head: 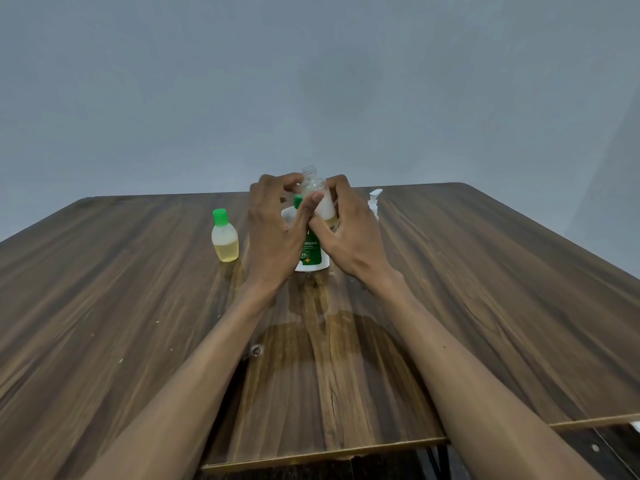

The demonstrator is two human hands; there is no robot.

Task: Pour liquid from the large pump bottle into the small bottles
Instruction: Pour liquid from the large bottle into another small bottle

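Nearest: bare stretch of wood-grain bench point(485, 341), glossy, w/ a few pale specks or drips toward the front left, so prob. slick in spots; worth keeping bottle bases on dry wood. Further in, both forearms converging at mid-bench. Left hand point(273, 233) curled, thumb up against the small clear bottle point(317, 195), fingertips reaching round the far side near its shoulder. Right hand point(349, 233) closed round the same bottle from the other side, gripping the body; bottle upright, raised off the bench, cap off, threaded neck open at top, a little yellowish liquid visible low inside. Directly behind and below: large bottle point(310, 251), white w/ green label, standing on the bench, top hidden by the hands, so can't tell if open. Judged step: readying the small bottle for filling. To do well: hold low on the body w/ one hand only, keep neck clear of fingers, free the other hand for the large bottle, tilt slowly, narrow mouth = easy overflow. Left of the hands, standing apart: filled small bottle point(225, 240), green cap on, yellow liquid approx. halfway. Far right, behind the right hand: white pump head point(374, 199), seemingly removed from the large bottle, partly hidden. Green cap point(297, 201) glimpsed between the hands.
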